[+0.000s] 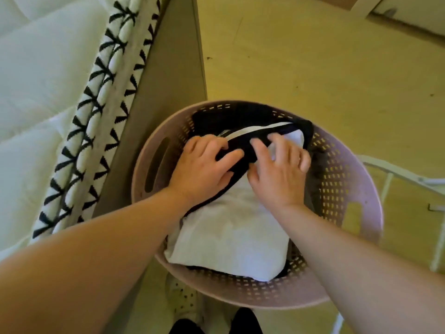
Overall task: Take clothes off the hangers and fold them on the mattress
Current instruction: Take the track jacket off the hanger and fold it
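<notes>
Head view, starting at the left: what lies there?

— The mattress [36,80], quilted white with a black-patterned edge. No clothes show on the part in view.

— So where are the clothes?

— In the laundry basket [361,189] on the floor, just beside the bed base. I'd guess it stands there to keep the carry to the mattress short. A white cloth [236,232] lies flat on top, and a black garment [262,138] crosses its far end.

— And the left hand?

— The left hand [204,169] has its fingers curled round a band of the black garment and grips it. It looks like a hold for lifting the piece clear of the white one.

— The right?

— The right hand [279,172] is beside it with its fingers bent. The fingertips [255,143] press on the same black band where it meets the white cloth. I can't tell whether it pinches the band or only steadies it.

— Any hanger?

— None that I can make out. A white wire rack [397,174] stands right of the basket.
</notes>
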